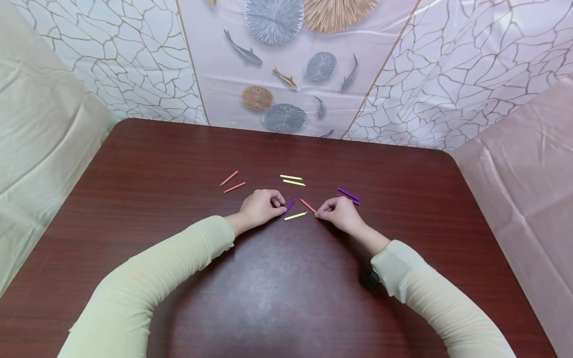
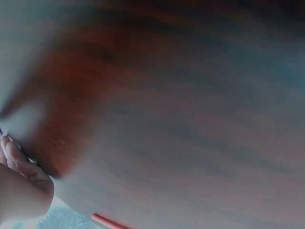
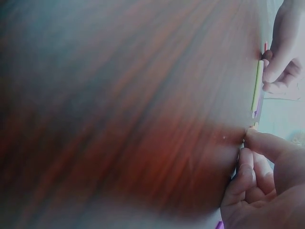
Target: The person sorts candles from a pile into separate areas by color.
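Currently the work in hand appears to be sorting coloured sticks by colour on the dark wooden table point(image 1: 179, 164), with three mixed sticks left at the centre. Taking the loose yellow stick point(image 1: 295, 216) as landmark: the purple stick point(image 1: 289, 206) lies just beyond it, its near end pinched by the curled fingers of the left hand point(image 1: 261, 206); the red stick point(image 1: 307, 205) lies beyond and to the right, its near end pinched by the right hand point(image 1: 340, 213) (thumb and forefinger meet in the right wrist view). Sorted pairs lie farther out: the red pair point(image 1: 233, 183) well to the left, the yellow pair point(image 1: 292, 180) straight beyond, the purple pair point(image 1: 348, 196) to the right. Judged from this layout, the next move calls for carrying each pinched stick across to its matching pair, so the hands' paths would cross.
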`<state>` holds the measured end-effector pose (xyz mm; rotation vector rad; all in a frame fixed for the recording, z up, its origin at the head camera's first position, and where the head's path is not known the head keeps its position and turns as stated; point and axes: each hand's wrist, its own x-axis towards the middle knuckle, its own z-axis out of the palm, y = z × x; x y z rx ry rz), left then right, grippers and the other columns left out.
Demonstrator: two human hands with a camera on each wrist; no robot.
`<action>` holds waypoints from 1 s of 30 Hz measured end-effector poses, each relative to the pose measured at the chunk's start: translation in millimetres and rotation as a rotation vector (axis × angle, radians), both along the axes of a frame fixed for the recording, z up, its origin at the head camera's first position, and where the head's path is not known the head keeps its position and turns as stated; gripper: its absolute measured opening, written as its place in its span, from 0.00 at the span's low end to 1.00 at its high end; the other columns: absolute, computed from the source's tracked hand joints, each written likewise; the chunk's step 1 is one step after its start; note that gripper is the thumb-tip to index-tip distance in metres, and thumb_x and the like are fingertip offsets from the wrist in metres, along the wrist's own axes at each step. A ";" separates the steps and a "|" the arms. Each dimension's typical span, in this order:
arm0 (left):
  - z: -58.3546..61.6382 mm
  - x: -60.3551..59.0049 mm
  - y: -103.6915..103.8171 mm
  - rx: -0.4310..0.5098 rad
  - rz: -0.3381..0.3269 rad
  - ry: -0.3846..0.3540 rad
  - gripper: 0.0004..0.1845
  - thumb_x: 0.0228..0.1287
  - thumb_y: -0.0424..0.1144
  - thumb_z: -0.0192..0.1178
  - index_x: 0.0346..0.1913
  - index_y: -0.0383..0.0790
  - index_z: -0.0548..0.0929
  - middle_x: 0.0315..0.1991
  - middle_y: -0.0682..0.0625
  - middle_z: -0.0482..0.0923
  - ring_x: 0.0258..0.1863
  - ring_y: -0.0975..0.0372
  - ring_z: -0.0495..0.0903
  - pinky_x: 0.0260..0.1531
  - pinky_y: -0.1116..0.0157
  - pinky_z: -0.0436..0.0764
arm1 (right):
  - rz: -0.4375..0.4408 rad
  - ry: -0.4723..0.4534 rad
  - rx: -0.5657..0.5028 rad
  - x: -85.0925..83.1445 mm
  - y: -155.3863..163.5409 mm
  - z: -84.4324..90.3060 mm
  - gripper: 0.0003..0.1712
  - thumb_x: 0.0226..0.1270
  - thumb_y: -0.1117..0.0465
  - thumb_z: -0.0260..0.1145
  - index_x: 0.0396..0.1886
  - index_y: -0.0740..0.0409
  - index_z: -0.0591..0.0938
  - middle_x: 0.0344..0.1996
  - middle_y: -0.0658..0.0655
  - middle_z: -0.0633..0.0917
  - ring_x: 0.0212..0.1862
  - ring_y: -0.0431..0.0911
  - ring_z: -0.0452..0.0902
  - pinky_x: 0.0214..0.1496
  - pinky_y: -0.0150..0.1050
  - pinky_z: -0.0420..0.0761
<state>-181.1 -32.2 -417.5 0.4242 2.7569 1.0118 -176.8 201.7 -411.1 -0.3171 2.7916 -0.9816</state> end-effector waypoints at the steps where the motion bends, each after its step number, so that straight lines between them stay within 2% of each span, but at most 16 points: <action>1: 0.2 0.1 0.2 -0.002 0.002 -0.001 0.08 0.54 0.45 0.66 0.36 0.48 0.83 0.31 0.57 0.84 0.33 0.67 0.81 0.33 0.66 0.74 | -0.002 -0.001 0.002 -0.2 0.0 -0.2 0.06 0.51 0.62 0.71 0.22 0.61 0.86 0.20 0.54 0.85 0.26 0.37 0.71 0.32 0.32 0.71; 8: 1.4 0.8 0.0 0.002 0.020 -0.017 0.09 0.53 0.48 0.66 0.35 0.49 0.83 0.32 0.57 0.83 0.34 0.66 0.80 0.34 0.65 0.74 | -0.015 -0.006 0.014 -1.5 -0.1 -2.4 0.06 0.50 0.61 0.71 0.22 0.61 0.86 0.19 0.52 0.84 0.25 0.37 0.70 0.32 0.32 0.70; 12: 1.5 1.3 0.8 -0.022 0.003 -0.023 0.10 0.51 0.49 0.67 0.35 0.50 0.83 0.32 0.59 0.82 0.34 0.67 0.79 0.35 0.65 0.74 | -0.019 -0.010 0.012 -1.9 0.4 -3.1 0.06 0.50 0.61 0.71 0.22 0.60 0.86 0.19 0.52 0.84 0.25 0.37 0.70 0.31 0.32 0.70; 22: 0.7 1.7 -2.2 -0.030 -0.025 -0.004 0.04 0.54 0.40 0.64 0.33 0.47 0.84 0.29 0.57 0.82 0.31 0.66 0.79 0.31 0.68 0.74 | -0.020 -0.017 0.014 -1.2 0.6 -1.7 0.06 0.50 0.60 0.70 0.22 0.60 0.86 0.19 0.51 0.84 0.26 0.37 0.70 0.32 0.32 0.70; 30: -0.5 8.7 -13.7 -0.041 -0.024 0.040 0.03 0.54 0.39 0.63 0.32 0.47 0.84 0.27 0.56 0.81 0.29 0.67 0.77 0.29 0.68 0.73 | -0.019 -0.008 0.015 -2.0 1.3 -2.8 0.06 0.50 0.61 0.70 0.22 0.60 0.86 0.19 0.52 0.85 0.25 0.37 0.71 0.31 0.31 0.70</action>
